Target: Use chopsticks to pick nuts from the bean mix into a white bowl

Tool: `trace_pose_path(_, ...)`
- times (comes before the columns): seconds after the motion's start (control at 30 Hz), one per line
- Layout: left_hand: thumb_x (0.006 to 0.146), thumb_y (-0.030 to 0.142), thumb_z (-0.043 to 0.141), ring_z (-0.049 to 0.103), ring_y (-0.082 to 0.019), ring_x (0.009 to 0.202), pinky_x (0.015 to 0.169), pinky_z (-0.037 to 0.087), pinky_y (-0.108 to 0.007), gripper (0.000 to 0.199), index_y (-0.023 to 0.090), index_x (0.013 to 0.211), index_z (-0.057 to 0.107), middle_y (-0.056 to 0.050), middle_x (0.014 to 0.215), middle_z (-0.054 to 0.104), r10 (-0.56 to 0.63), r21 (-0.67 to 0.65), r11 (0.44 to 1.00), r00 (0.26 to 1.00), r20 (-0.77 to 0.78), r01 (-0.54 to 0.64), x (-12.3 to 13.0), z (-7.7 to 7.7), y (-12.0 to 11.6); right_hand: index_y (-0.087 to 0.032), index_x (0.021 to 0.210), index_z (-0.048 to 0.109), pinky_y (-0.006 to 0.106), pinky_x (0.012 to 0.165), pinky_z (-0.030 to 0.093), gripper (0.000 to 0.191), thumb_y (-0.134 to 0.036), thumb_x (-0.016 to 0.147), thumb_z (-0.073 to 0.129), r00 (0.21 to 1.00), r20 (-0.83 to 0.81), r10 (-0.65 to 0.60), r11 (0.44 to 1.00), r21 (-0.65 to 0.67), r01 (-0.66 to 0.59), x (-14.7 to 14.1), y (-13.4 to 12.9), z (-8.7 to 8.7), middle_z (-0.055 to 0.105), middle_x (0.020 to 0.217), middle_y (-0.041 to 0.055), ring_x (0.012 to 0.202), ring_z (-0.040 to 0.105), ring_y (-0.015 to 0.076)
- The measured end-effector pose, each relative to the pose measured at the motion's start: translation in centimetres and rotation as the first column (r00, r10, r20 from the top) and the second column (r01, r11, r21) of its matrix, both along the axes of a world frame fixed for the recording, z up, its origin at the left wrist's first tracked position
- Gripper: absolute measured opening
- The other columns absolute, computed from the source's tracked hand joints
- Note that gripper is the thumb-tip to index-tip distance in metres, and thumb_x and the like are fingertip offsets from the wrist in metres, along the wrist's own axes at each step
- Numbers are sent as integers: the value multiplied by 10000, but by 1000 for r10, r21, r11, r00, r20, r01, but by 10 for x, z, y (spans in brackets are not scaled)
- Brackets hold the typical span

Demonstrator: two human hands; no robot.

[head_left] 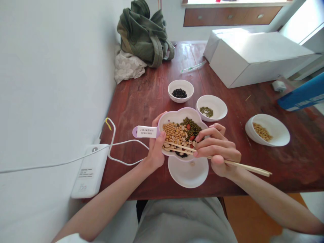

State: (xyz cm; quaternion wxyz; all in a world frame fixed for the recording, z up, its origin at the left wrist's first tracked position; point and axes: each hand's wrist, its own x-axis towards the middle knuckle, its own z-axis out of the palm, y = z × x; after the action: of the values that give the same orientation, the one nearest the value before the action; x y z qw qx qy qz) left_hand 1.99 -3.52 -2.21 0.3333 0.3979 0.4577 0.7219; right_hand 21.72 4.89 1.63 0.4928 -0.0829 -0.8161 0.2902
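Note:
My left hand (pixel 157 145) grips the left rim of a flower-shaped bowl (pixel 165 118) with a labelled lilac handle, its thumb on the edge. Soybeans (pixel 174 133), green mung beans (pixel 193 129), peanuts and some dark beans lie inside it. A pair of chopsticks (pixel 243 166) is held in my right hand (pixel 217 146), tips over the peanuts at the bowl's left side. Whether the tips pinch anything I cannot tell. Below the bowl, partly covered by it, is a white dish (pixel 188 173).
Small white bowls hold black beans (pixel 179 93), mung beans (pixel 206 111) and soybeans (pixel 262 132). A white power bank (pixel 89 172) with a cable lies left by the wall. Farther back are a green bag (pixel 144 33), a white box (pixel 258 57) and a blue object (pixel 302 92).

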Motion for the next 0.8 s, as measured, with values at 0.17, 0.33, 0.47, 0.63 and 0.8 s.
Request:
trace_pose_path(0.17,1087,501,589,576,-345,1500,1283,450,-527,492,304,1538,581,-90,1547,661,-28,-7,1000,999,42,28,0,-2,-1,-279,832,804,531,1036,371,540,-506,1177,455,999,-28,-39,999,-35,38,-1,-2,-3,822,741,-7,885,776,260)
trace_pose_path(0.33,1095,519,563,602,-342,1478,1281,453,-531,519,310,1570,549,-95,1553,667,-26,-63,998,998,65,30,0,-3,-5,-293,824,804,548,1091,362,572,-510,1182,415,998,-25,-58,993,-108,55,5,-1,-7,805,737,0,926,774,279)
trace_pose_path(0.47,1105,502,558,617,-330,1447,1247,482,-505,516,330,1592,538,-82,1477,711,-47,-100,993,994,100,57,0,1,-9,-270,808,785,541,1080,358,573,-515,1175,420,998,-48,-36,986,-162,28,8,2,-5,766,701,14,908,750,282)
trace_pose_path(0.63,1105,536,549,579,-333,1482,1267,463,-501,535,338,1602,547,-82,1481,703,-52,-137,988,994,99,66,-2,3,-13,-250,791,702,528,1118,320,604,-585,1170,374,996,-47,74,979,-189,-82,6,0,2,706,668,-3,852,704,253)
trace_pose_path(0.8,1072,614,570,620,-364,1436,1250,490,-535,604,334,1607,564,-103,1433,728,-22,-189,981,994,103,42,-3,-3,-15,-266,846,713,509,1109,301,527,-617,1137,450,990,-22,139,970,-197,-141,1,-5,5,709,701,-20,826,700,253)
